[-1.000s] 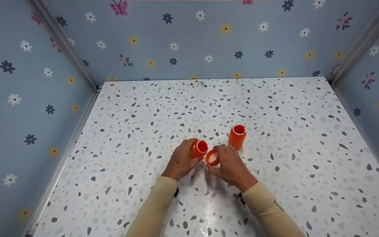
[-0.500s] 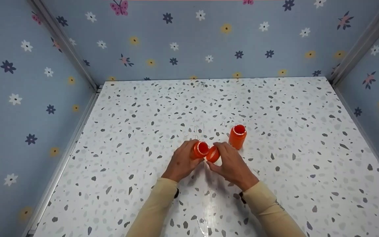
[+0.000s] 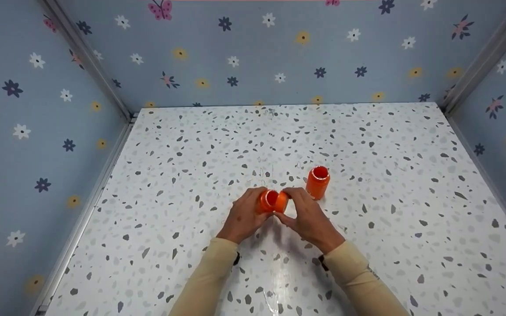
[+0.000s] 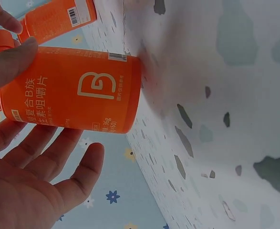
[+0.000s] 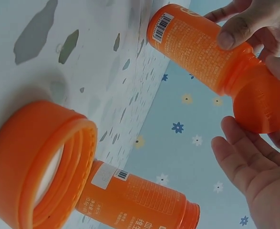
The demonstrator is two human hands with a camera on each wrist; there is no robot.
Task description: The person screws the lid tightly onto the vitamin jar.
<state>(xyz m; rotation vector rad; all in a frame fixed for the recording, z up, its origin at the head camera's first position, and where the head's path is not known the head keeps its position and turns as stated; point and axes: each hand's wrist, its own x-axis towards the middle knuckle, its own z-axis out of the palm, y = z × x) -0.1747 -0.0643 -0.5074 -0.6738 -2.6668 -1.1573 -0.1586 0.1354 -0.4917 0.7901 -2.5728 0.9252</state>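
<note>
Pale blue walls (image 3: 253, 39) patterned with flowers and butterflies rise around your white, grey-flecked tabletop (image 3: 389, 175), on which the standing bottle (image 3: 316, 188), orange and upright, shows its open mouth. Left of the standing bottle and nearer to you, your left hand (image 3: 244, 215) holds the other orange bottle (image 4: 73, 90), thumb on one side and fingers on the other; its mouth is open and its base is close to the tabletop, though you cannot tell whether the two touch. Directly on your side of the standing bottle is your right hand (image 3: 312, 219), its thumb and fingers pinching the orange cap (image 3: 281, 202) by the edge, so that grip is holding it too. You have that cap tipped up on its side, left of the standing bottle and right beside the rim of the held one. A second ago you had its white-lined inside showing and a gap between it and that rim; half a second ago it was partly turned, and now its outer face shows and the gap has closed. The standing bottle has stayed put. Your right wrist view also shows a second cap (image 5: 15, 162), on the tabletop on your side of the standing bottle, its hollow side up.
</note>
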